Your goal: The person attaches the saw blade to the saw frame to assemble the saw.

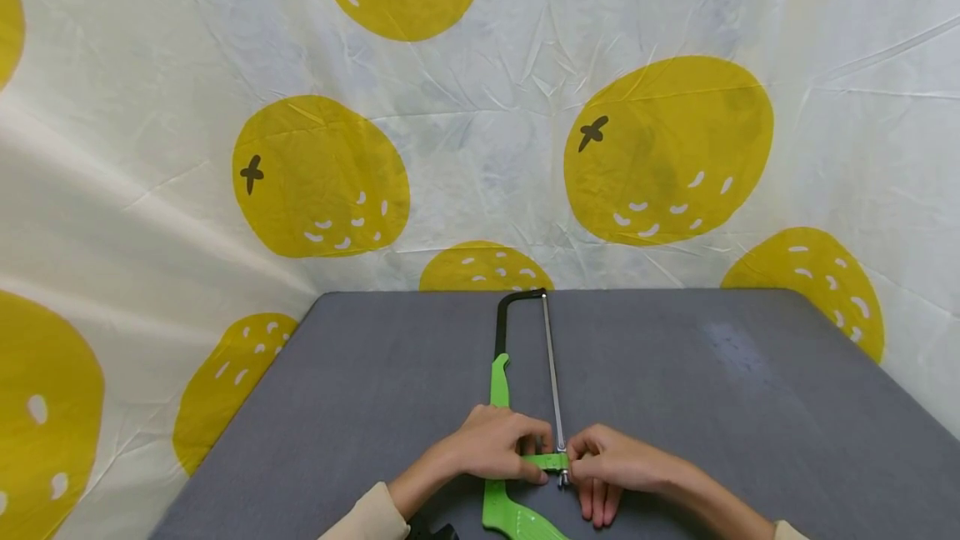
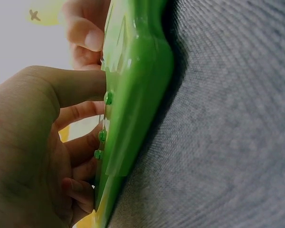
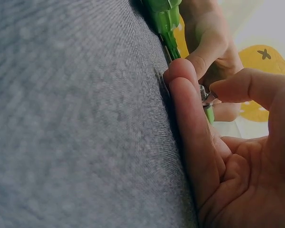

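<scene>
A hacksaw (image 1: 499, 386) with a black front bow and green body lies flat on the grey table, its handle toward me. Its narrow metal blade (image 1: 553, 369) runs along the right side. My left hand (image 1: 497, 443) grips the green body near the handle, fingers over the short green arm that reaches the blade's near end. Seen from the left wrist, the thumb presses on the green plastic (image 2: 137, 95). At that near blade end, my right hand (image 1: 617, 461) pinches the small metal wing nut (image 3: 209, 98) with its thumb; the other fingers rest low along the table.
The grey table (image 1: 360, 390) ends at a wall of white cloth (image 1: 487, 173) printed with yellow fruit shapes. A pale worn patch (image 1: 735, 348) marks the tabletop at right. A small dark object (image 1: 442, 532) shows at the bottom edge beside the left sleeve.
</scene>
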`<state>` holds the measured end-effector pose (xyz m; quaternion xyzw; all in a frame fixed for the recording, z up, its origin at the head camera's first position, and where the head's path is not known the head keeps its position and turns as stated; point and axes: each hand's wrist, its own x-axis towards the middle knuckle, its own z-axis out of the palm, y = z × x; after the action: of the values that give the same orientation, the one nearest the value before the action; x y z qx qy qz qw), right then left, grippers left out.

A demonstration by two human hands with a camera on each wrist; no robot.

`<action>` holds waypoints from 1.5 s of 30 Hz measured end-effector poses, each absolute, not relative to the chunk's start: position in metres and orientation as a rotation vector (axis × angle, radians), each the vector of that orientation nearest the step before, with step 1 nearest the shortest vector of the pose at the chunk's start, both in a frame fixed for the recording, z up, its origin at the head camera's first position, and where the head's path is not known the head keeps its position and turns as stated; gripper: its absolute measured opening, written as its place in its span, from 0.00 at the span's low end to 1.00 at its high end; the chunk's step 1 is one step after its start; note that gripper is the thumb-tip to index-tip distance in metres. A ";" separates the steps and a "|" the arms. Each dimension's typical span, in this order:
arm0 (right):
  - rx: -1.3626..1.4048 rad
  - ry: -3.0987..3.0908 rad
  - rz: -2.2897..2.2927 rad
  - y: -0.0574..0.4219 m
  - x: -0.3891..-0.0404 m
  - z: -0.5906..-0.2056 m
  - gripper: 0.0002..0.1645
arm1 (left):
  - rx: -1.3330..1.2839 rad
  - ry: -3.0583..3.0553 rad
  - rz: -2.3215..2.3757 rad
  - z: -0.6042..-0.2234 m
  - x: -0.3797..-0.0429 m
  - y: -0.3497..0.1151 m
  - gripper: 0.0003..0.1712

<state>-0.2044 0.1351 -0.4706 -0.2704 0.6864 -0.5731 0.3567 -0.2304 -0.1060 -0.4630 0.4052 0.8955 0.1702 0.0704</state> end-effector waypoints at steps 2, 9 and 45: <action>-0.696 1.776 -1.476 0.135 -0.204 -0.471 0.08 | 1.215 2.696 0.512 -0.464 -0.231 -0.106 0.10; -0.689 1.775 -1.479 0.135 -0.203 -0.471 0.08 | 1.214 2.688 0.524 -0.467 -0.231 -0.106 0.10; -0.707 1.742 -1.504 0.135 -0.203 -0.473 0.08 | 1.218 2.684 0.539 -0.465 -0.230 -0.107 0.09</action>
<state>-0.2031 0.1350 -0.4726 -0.2739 0.6754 -0.5831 0.3589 -0.2296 -0.1069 -0.4652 0.4055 0.8934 0.1793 0.0724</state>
